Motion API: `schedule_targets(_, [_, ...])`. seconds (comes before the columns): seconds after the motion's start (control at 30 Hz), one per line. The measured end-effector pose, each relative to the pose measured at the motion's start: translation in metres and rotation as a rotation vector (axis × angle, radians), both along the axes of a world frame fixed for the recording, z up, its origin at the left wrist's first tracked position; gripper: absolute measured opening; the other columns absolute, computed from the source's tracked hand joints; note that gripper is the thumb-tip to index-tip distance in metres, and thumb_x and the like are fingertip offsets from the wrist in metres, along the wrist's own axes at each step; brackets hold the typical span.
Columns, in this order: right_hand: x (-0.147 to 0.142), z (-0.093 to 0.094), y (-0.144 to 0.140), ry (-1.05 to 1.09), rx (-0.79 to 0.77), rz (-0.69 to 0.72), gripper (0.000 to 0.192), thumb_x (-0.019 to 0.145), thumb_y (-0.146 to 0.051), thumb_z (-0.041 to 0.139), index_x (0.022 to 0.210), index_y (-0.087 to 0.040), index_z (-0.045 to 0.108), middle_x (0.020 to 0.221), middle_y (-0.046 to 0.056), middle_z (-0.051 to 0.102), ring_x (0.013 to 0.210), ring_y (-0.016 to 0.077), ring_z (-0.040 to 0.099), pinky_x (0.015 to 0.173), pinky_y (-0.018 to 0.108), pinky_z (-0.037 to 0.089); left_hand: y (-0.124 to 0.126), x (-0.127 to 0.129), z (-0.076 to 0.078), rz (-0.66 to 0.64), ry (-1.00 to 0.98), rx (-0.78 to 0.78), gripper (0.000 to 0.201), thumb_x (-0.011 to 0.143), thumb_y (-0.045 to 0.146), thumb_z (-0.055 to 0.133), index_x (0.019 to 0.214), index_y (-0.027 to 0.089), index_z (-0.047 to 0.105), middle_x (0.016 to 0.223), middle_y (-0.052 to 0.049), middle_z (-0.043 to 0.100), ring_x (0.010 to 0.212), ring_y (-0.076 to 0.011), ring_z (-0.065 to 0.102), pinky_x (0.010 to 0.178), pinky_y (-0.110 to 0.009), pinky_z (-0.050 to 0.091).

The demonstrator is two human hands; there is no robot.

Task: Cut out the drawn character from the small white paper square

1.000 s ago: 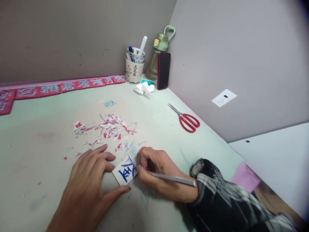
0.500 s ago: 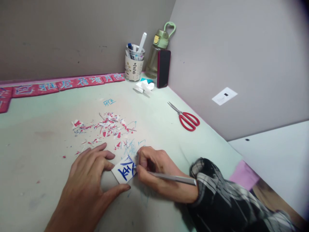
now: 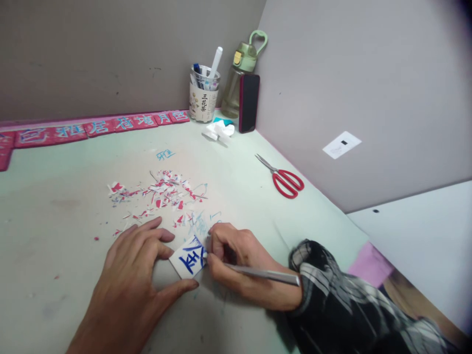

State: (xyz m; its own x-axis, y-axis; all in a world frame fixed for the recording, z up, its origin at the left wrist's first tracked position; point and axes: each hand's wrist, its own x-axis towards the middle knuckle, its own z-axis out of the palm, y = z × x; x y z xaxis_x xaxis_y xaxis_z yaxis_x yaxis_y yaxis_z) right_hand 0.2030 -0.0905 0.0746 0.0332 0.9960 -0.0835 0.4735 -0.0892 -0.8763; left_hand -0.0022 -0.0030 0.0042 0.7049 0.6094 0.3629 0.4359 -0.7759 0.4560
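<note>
A small white square piece (image 3: pixel 180 266) lies turned on its corner on the table, with a Chinese character in blue ink on it. My left hand (image 3: pixel 134 275) rests flat beside it, index finger and thumb gripping its left and lower edges. In my right hand (image 3: pixel 236 260) is a slim silver craft knife (image 3: pixel 269 274), held like a pen, its handle slanting back over the wrist. The knife's tip is hidden behind my fingers at the right corner of the piece.
Red and white scraps (image 3: pixel 165 189) are strewn beyond my hands. Red-handled scissors (image 3: pixel 285 182) lie to the right. Along the back stand a pen jar (image 3: pixel 203 103), a green bottle (image 3: pixel 231 91) and a phone (image 3: pixel 250 103), near crumpled tissue (image 3: pixel 219 130). Red character tiles (image 3: pixel 98 128) line the wall.
The view has shifted very slightly. Both hands, the white piece and the craft knife keep nearly the same places relative to each other.
</note>
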Motion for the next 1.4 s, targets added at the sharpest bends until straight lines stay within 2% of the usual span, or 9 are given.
schedule_targets(0.33, [-0.0002, -0.0016, -0.0014, -0.015, 0.063, 0.041, 0.022, 0.081, -0.014, 0.052, 0.071, -0.024, 0.035, 0.07, -0.004, 0.047, 0.065, 0.0131, 0.041, 0.065, 0.028, 0.034, 0.0022, -0.0027, -0.0024, 0.021, -0.003, -0.008, 0.035, 0.08, 0.046, 0.074, 0.093, 0.03, 0.047, 0.116, -0.007, 0.064, 0.13, -0.0344, 0.052, 0.108, -0.056, 0.041])
schedule_targets(0.47, [-0.0003, -0.0009, -0.0022, -0.022, 0.088, 0.056, 0.023, 0.081, -0.013, 0.051, 0.072, -0.024, 0.033, 0.07, -0.004, 0.046, 0.065, 0.0132, 0.04, 0.066, 0.028, 0.035, 0.0014, -0.0021, -0.0011, 0.001, 0.0, -0.039, 0.036, 0.078, 0.046, 0.076, 0.093, 0.031, 0.047, 0.116, -0.007, 0.063, 0.13, -0.0365, 0.052, 0.107, -0.059, 0.039])
schedule_targets(1.13, [-0.0002, 0.0013, -0.0041, -0.008, 0.123, 0.089, 0.029, 0.079, -0.008, 0.051, 0.071, -0.025, 0.029, 0.071, -0.004, 0.043, 0.068, 0.014, 0.04, 0.07, 0.029, 0.038, 0.0021, -0.0003, 0.0023, 0.021, -0.012, -0.041, 0.033, 0.08, 0.046, 0.072, 0.093, 0.031, 0.047, 0.115, -0.007, 0.064, 0.128, -0.0391, 0.053, 0.104, -0.061, 0.041])
schedule_targets(1.3, [-0.0007, -0.0024, -0.0038, -0.014, 0.19, 0.132, 0.032, 0.08, -0.007, 0.05, 0.072, -0.026, 0.025, 0.065, -0.007, 0.036, 0.062, 0.0132, 0.036, 0.088, 0.034, 0.046, 0.0016, -0.0012, 0.0021, 0.011, 0.012, -0.051, 0.035, 0.079, 0.045, 0.073, 0.095, 0.031, 0.045, 0.116, -0.008, 0.063, 0.129, -0.0379, 0.051, 0.105, -0.061, 0.04])
schedule_targets(1.4, [-0.0011, -0.0051, -0.004, -0.027, 0.215, 0.143, 0.032, 0.08, -0.007, 0.049, 0.072, -0.026, 0.025, 0.064, -0.009, 0.032, 0.056, 0.0112, 0.03, 0.1, 0.038, 0.046, 0.0019, -0.0016, 0.0013, 0.004, 0.005, -0.037, 0.036, 0.079, 0.046, 0.074, 0.095, 0.032, 0.045, 0.115, -0.007, 0.063, 0.128, -0.0377, 0.052, 0.104, -0.062, 0.041])
